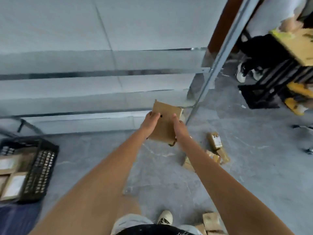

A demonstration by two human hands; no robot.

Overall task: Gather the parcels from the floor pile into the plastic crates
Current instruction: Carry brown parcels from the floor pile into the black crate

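Both hands are stretched out in front, holding one flat brown cardboard parcel (165, 123) in the air above the grey concrete floor (245, 150). The left hand (151, 121) grips the parcel's left edge with its fingers curled over the top face, and the right hand (178, 127) clasps the right edge, thumb on top. The parcel is tilted, its far end raised toward a pale grey panelled wall (84, 65). Just below and to the right of the hands, a small heap of brown cardboard parcels (215, 150) lies on the floor, one with a white label facing up. More brown parcels (210, 221) lie near the person's white shoe (165, 217) at the bottom edge. At the far left sits a black perforated plastic crate (39, 168), well apart from the hands, with several labelled brown parcels (11, 182) already lying flat inside it. At the upper right, past a slanting metal post (225, 53), stands another black plastic crate (264, 94), blurred, beside another person's black-and-white shoes (243, 72).
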